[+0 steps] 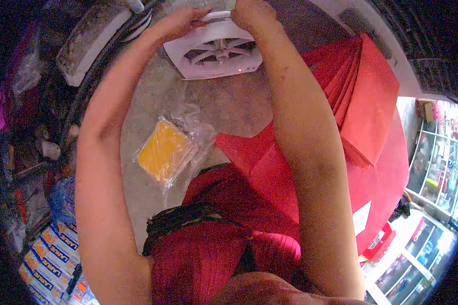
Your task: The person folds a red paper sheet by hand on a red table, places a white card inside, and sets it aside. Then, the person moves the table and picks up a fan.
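Observation:
Both my arms stretch forward to a white plastic device with a round fan (221,51), which has small lit red dots along its near edge. My left hand (185,23) lies at the top left of the device, its fingers stretched out toward the far edge. My right hand (255,16) is at the device's top right, fingers curled in; a small pale thing (231,4) shows at its fingertips, too small to name. The frame's top edge cuts off part of this area. A yellow stack in clear plastic wrap (163,150) rests on the grey surface between my arms.
Folded red sheets (369,101), perhaps fabric bags, are piled right of my right arm. A black cloth or strap (183,218) lies near my body. Blue-and-orange LARUE packs (51,259) stand at lower left. Shelves with goods (435,157) are at far right.

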`<control>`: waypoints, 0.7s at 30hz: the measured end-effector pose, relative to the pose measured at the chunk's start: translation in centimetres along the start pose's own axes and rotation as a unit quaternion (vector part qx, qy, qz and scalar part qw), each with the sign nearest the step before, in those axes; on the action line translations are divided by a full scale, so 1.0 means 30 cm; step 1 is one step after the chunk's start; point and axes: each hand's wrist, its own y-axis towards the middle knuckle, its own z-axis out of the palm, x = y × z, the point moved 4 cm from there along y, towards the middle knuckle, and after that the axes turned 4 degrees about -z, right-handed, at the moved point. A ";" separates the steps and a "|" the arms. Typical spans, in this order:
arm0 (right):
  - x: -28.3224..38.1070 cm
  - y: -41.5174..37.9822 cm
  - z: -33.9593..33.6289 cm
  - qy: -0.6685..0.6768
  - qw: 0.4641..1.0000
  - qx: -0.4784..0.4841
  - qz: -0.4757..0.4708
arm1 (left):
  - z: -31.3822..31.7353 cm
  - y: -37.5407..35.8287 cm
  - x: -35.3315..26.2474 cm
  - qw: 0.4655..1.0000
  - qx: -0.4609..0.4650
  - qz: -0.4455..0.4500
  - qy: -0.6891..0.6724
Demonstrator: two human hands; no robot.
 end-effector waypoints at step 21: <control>0.111 -0.034 -0.064 0.105 0.946 -0.231 -0.199 | -0.154 -0.256 -0.047 0.954 -0.034 -0.277 -0.107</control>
